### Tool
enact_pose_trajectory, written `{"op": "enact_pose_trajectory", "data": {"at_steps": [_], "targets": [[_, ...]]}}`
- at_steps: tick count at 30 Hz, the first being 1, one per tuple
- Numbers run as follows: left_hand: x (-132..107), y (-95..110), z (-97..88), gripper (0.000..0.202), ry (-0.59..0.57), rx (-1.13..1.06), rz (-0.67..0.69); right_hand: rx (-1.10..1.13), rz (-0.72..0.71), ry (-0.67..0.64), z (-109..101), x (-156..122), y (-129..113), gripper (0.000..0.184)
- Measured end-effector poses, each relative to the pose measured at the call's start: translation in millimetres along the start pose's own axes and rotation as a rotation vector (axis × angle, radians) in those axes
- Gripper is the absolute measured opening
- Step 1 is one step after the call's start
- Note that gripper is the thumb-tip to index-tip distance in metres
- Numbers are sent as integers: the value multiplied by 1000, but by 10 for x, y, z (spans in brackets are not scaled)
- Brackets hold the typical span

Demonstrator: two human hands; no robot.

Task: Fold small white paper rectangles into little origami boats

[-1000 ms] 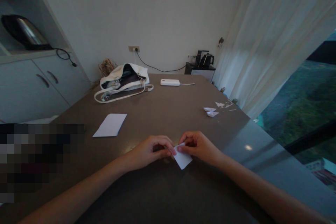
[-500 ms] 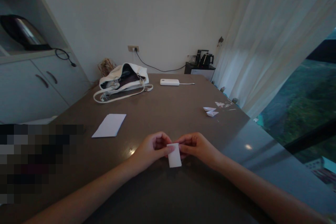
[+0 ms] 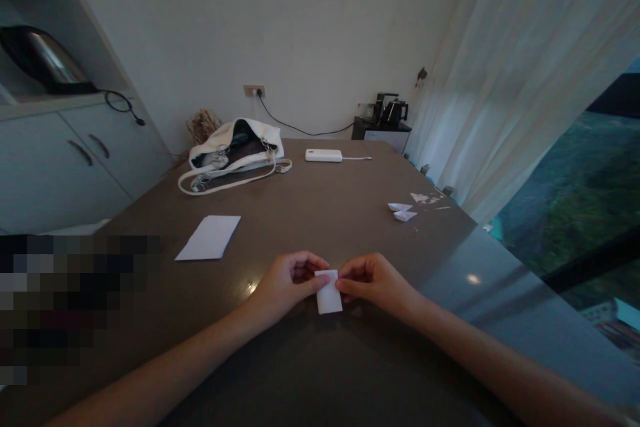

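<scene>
A small folded piece of white paper (image 3: 329, 295) hangs between my two hands just above the brown table (image 3: 310, 227), near its front edge. My left hand (image 3: 285, 287) pinches the paper's upper left corner with thumb and forefinger, the other fingers curled. My right hand (image 3: 373, 280) pinches the upper right corner the same way. The paper's lower part hangs free below the fingers.
A flat white sheet (image 3: 209, 237) lies to the left. Two small folded paper boats (image 3: 401, 211) and paper scraps (image 3: 425, 199) sit at the right. A white handbag (image 3: 235, 150) and a white power bank (image 3: 323, 155) with its cable lie at the far end. Curtains hang at the right.
The paper turned from a tilted, rightward position to hanging straight between both hands. The hands drew slightly closer together and the left thumb now pinches the corner.
</scene>
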State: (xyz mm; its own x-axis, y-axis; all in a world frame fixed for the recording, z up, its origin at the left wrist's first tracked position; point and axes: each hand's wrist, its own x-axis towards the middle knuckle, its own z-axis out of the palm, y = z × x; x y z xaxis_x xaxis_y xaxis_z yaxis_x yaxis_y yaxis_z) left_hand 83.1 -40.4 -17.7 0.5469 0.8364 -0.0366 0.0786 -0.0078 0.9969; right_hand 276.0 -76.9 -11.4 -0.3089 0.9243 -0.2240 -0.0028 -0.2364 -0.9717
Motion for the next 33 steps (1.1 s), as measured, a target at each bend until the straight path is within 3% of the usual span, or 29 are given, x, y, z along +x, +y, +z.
{"op": "enact_pose_trajectory", "data": {"at_steps": [5, 15, 33], "targets": [[-5, 33, 12, 23, -19, -9, -27, -79, -69, 7, -20, 15, 29, 27], [-5, 77, -22, 15, 48, 53, -10, -157, -119, 96, -13, 7, -6, 34], [-7, 19, 18, 19, 35, 21, -2, -88, -78, 87, 2, 25, 11, 31]]}}
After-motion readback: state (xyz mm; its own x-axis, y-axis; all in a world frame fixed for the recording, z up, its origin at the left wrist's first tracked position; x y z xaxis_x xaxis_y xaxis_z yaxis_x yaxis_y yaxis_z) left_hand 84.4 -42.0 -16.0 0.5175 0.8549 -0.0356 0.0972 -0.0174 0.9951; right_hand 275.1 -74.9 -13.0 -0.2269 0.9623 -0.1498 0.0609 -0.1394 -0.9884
